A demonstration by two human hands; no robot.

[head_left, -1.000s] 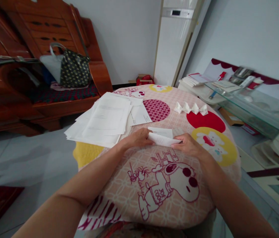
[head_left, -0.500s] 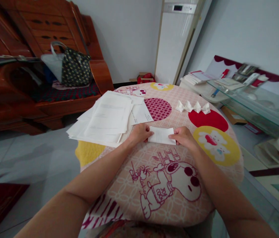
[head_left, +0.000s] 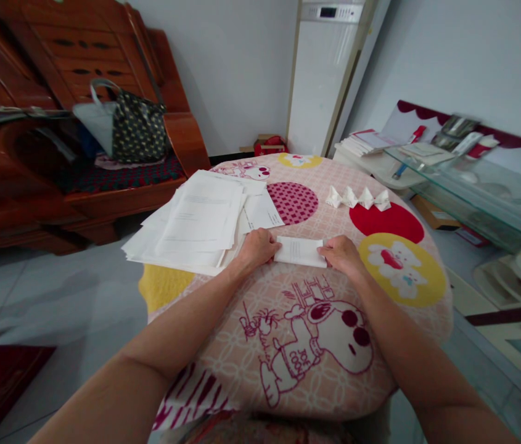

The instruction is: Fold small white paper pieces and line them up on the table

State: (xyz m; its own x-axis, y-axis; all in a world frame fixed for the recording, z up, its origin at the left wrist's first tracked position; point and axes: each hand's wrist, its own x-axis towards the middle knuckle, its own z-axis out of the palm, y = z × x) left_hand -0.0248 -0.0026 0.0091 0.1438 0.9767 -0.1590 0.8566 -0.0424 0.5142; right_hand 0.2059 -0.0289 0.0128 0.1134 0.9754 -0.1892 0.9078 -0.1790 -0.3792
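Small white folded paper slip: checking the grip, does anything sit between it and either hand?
Nothing visible. The left hand and right hand each hold one end of the small white folded paper slip directly; the stack of white printed sheets lies apart, to its left.

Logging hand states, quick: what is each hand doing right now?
Left hand: closed on the left end of the small folded white paper slip.
Right hand: closed on its right end.

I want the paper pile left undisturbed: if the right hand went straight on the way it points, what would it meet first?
The right hand touches the small folded paper, so that comes first; beyond it probably the left hand, then the pile of sheets, though depth is unclear.
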